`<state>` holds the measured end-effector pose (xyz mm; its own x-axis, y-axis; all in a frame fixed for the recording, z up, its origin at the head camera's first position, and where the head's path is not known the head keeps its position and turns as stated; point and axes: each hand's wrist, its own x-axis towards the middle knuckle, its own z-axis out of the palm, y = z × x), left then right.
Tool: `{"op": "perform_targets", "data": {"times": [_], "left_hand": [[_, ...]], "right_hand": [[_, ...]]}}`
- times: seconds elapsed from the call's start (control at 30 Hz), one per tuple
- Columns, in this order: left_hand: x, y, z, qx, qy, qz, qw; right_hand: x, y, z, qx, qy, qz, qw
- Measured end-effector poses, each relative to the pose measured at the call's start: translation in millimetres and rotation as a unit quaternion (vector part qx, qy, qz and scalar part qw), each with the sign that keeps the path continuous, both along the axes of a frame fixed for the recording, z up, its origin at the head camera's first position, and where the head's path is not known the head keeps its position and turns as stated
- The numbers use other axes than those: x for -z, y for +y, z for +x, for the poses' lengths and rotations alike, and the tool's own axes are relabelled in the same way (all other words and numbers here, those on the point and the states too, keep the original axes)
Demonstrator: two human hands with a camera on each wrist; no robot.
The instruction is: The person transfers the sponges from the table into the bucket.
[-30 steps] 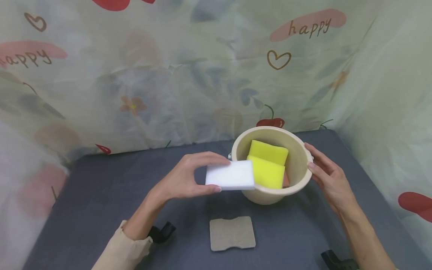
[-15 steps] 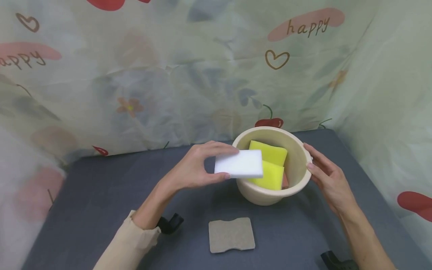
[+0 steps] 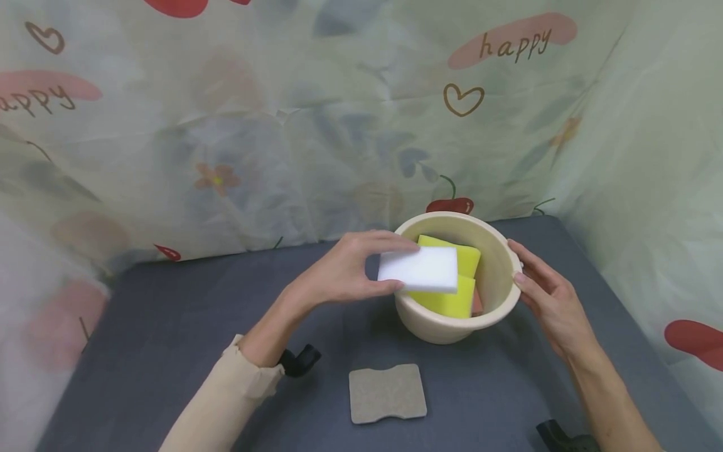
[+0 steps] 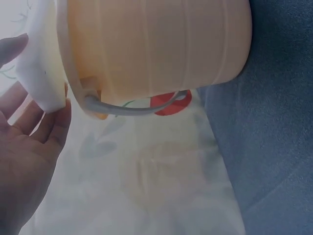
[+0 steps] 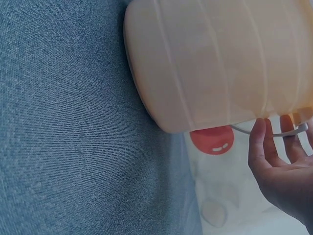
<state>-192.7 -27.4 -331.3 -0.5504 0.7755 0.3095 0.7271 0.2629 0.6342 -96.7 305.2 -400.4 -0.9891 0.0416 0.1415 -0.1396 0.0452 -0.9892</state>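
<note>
My left hand (image 3: 361, 263) pinches a white sponge (image 3: 426, 269) between thumb and fingers, held level over the near left side of a cream bucket (image 3: 443, 329). Two yellow sponges (image 3: 460, 295) lie inside the bucket, partly hidden by the white one. A reddish-orange piece (image 3: 477, 302) shows beside them. In the left wrist view the white sponge (image 4: 41, 63) is right at the bucket's rim (image 4: 66, 49). My right hand (image 3: 556, 298) holds the bucket's right side near the rim. Its fingertips lie about the handle mount in the right wrist view.
A flat grey-beige piece with notched long edges (image 3: 388, 394) lies on the dark blue-grey cloth (image 3: 271, 351) in front of the bucket. The bucket's grey handle (image 4: 142, 110) hangs down behind it. A printed curtain (image 3: 316, 125) closes off the back and sides.
My left hand has carried the white sponge to the right and slightly up, from beside the bucket to over its opening. The right hand and the bucket stay nearly in place.
</note>
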Motion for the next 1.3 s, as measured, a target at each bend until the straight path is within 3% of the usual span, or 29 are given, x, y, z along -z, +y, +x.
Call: {"op": "perform_targets", "data": {"times": [0.37,0.67,1.1,1.3], "left_hand": [[-3.4,24,-7.0,0.015,0.001,-0.024,0.9996],[2.4,41,-11.8,0.038,0.007,-0.035,0.9986],[7.9,54,-10.4,0.045,0.001,-0.049,0.9978],[8.6,58,-10.0,0.051,0.018,-0.057,0.9969]], "right_hand": [[-0.9,0,0.5,-0.001,0.0,0.002,1.0],[-1.7,-1,-0.2,0.006,-0.005,-0.009,1.0],[-1.8,-2,-0.5,0.01,-0.015,-0.001,1.0],[-2.0,-2,0.4,0.009,-0.015,-0.002,1.0]]}}
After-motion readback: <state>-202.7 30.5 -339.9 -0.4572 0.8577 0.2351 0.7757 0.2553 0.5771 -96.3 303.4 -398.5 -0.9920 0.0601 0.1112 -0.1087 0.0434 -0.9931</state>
